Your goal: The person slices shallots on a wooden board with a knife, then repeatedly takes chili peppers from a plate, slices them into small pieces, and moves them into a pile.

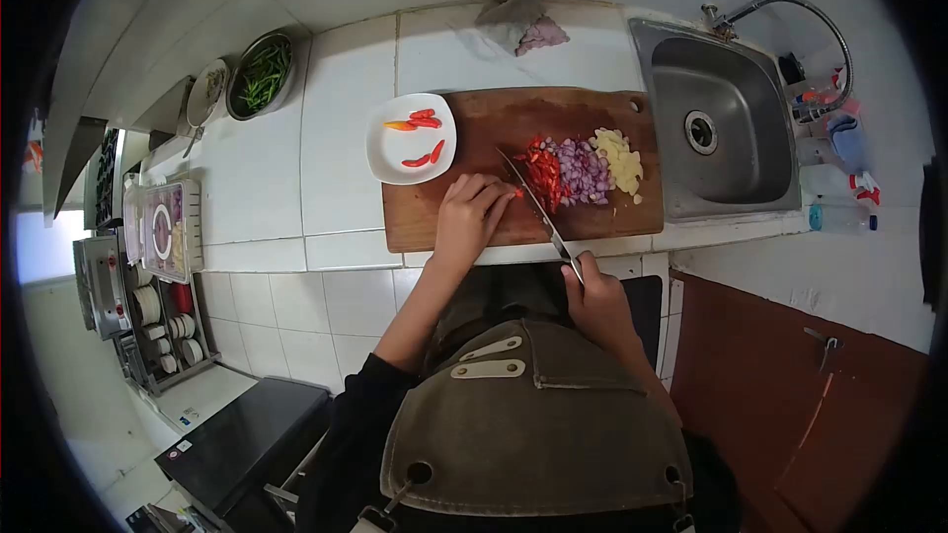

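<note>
My right hand (598,298) is wrapped round the handle of a knife (544,219), whose blade slants up and left over the wooden cutting board (425,220). Fingers bent, my left hand (471,209) presses a red chili (517,193) on the board just left of the blade; most of it is hidden. Right of the blade lie cut red chili (542,173), chopped purple shallots (583,174) and pale chopped garlic (619,160), side by side. A white square dish (387,155) at the board's upper left bears several whole chilies, red and orange.
A metal sink (726,109) with a flexible faucet (839,30) adjoins the board's right side. Green chilies (265,77) fill a bowl at the far left. A cloth (516,25) hangs at the wall. Bottles (834,183) stand right of the sink; a lidded container (170,227) sits left.
</note>
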A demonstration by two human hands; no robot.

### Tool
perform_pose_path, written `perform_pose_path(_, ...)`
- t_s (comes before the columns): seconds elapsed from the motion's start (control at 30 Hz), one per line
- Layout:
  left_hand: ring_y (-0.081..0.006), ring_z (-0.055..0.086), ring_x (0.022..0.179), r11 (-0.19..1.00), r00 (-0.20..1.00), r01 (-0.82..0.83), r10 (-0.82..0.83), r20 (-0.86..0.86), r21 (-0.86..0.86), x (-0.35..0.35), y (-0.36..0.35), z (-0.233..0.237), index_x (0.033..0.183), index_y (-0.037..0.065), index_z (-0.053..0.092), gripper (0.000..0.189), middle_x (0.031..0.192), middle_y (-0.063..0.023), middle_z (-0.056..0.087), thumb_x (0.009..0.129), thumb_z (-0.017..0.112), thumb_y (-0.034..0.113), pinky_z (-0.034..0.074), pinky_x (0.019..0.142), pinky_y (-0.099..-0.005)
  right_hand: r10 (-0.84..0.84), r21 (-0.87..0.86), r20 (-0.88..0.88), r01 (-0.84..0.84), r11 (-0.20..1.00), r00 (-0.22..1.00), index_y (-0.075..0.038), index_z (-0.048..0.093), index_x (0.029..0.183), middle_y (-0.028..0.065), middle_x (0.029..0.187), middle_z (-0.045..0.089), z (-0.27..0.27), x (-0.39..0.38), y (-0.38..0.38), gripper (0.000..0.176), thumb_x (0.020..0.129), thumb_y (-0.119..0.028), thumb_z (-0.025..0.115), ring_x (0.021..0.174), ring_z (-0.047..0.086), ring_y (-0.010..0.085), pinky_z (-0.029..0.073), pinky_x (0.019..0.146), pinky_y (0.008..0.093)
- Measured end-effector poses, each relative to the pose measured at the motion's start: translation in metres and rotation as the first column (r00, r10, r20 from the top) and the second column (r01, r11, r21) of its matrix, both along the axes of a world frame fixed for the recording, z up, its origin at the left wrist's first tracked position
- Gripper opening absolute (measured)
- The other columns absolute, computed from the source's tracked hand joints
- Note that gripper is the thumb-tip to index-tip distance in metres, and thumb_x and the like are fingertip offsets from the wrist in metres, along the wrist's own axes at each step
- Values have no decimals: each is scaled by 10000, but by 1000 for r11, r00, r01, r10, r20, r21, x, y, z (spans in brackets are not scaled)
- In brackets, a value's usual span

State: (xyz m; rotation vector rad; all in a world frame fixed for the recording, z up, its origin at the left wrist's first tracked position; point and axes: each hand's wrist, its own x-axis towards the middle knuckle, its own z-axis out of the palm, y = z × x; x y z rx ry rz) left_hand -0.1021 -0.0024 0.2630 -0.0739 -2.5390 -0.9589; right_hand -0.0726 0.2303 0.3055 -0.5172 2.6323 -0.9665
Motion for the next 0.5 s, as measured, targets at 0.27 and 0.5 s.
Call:
perform_pose_path(0.27,-267,619,846,999,1000,19,-20,23,40,0,-1,-5,945,61,736,136,943,-59,668,809,739,63,489,776,-391,51,120,-32,-47,992,998,-19,499,1006,204,562,557,4,-4,-3,203,992,-215,547,561,609,437,466,510,524)
perform_pose_path(0.5,-284,641,903,995,999,6,-11,47,97,-2,-5,-4,938,50,729,126,969,-80,678,811,727,44,494,813,-385,24,134,9,-25,991,1000,-2,533,1066,236,602,600,-8,-21,-25,253,992,-244,530,592,626,449,505,561,532)
